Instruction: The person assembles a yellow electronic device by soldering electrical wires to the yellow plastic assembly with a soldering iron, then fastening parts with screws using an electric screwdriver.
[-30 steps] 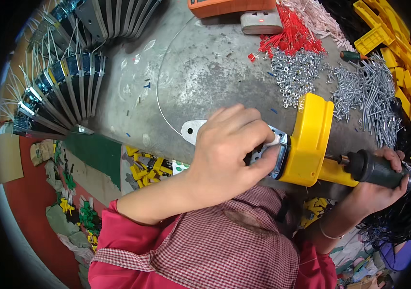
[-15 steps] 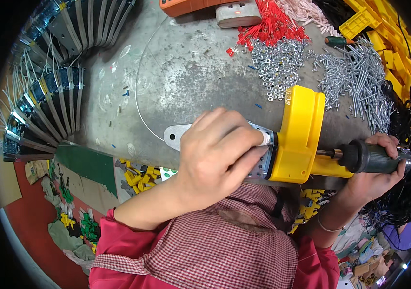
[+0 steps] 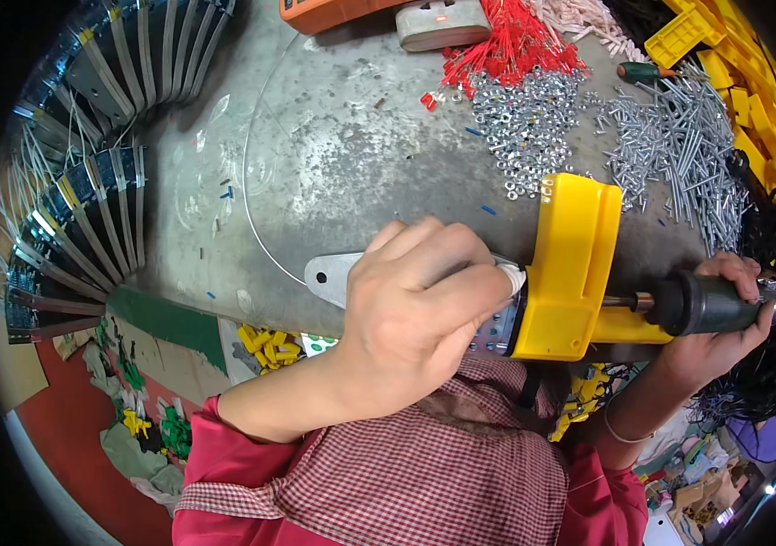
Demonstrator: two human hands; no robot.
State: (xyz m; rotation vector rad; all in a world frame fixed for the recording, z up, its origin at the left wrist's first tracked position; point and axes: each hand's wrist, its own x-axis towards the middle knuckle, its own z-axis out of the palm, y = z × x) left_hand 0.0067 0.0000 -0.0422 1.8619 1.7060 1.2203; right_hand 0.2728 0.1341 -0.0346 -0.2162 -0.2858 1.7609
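Note:
My left hand is closed over a flat metal bar, its thumb and forefinger pinched beside a yellow plastic housing. What the pinch holds is hidden; one finger has a white wrapping. The rounded grey end of the metal bar, with a hole in it, sticks out left of the hand. Dotted metal shows below the fingers. On the other side, my right hand wraps round a dark green power screwdriver, held level. Its shaft runs left to the yellow housing.
Piles of nuts, long screws and red wired parts lie at the back right. A green-handled screwdriver rests near yellow housings. Black cables crowd the right edge. Rows of metal-barred units stand left.
The yellow housing and the power screwdriver sit slightly lower and farther right in the picture. My left hand has shifted a little with them, still closed over the bar.

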